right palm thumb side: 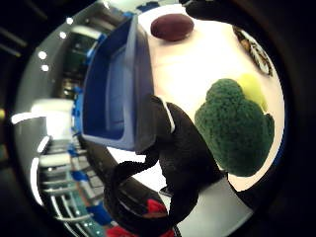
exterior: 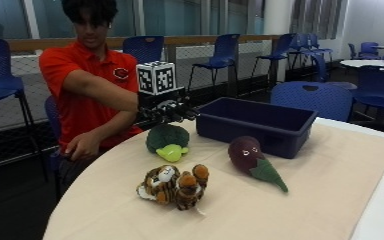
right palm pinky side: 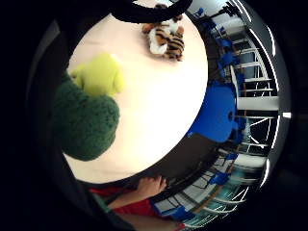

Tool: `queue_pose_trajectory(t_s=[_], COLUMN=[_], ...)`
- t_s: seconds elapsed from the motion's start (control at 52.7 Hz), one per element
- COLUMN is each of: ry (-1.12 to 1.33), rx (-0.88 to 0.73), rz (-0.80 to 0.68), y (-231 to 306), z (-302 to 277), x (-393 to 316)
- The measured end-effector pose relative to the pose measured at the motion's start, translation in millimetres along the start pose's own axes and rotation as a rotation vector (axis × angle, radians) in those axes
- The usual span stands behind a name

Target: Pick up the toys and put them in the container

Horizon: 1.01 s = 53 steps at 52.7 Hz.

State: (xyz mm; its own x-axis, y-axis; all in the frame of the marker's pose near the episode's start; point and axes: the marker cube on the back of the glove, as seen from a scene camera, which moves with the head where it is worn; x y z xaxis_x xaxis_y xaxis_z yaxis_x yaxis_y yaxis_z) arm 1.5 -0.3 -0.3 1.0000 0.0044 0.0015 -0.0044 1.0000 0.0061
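Broccoli plush (exterior: pixel 167 141) is seen leftmost on the table (exterior: pixel 325 200), untouched beneath the gloved right hand (exterior: pixel 169 111), whose fingers are loosely spread and hold nothing. A straight descent onto its crown is advised. Tiger plush (exterior: pixel 175 186), eggplant plush (exterior: pixel 253 161) and blue container (exterior: pixel 257 125) are set rightward.

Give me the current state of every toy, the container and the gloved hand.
Broccoli plush: on the table, under the hand, not gripped.
Tiger plush: lying on the table, untouched.
Eggplant plush: lying beside the container, untouched.
Blue container: upright on the table; no toys visible inside.
Gloved right hand: above the broccoli, holding nothing.
Bare hand: resting at the table edge.
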Motion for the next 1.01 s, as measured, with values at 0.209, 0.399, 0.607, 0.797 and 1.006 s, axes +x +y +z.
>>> queue_pose_trajectory(t_s=[0.209, 0.399, 0.607, 0.797, 1.006], ry=[-0.018, -0.035, -0.088, -0.090, -0.035], rx=[0.009, 0.022, -0.021, -0.075, -0.280], rz=[-0.009, -0.014, -0.030, -0.032, 0.019], y=[2.1, 2.8, 3.1, 1.1, 8.2], z=[-3.0, -5.5, 0.2, 17.9, 71.7], x=[6.2, 14.2, 20.4, 25.3, 17.3])
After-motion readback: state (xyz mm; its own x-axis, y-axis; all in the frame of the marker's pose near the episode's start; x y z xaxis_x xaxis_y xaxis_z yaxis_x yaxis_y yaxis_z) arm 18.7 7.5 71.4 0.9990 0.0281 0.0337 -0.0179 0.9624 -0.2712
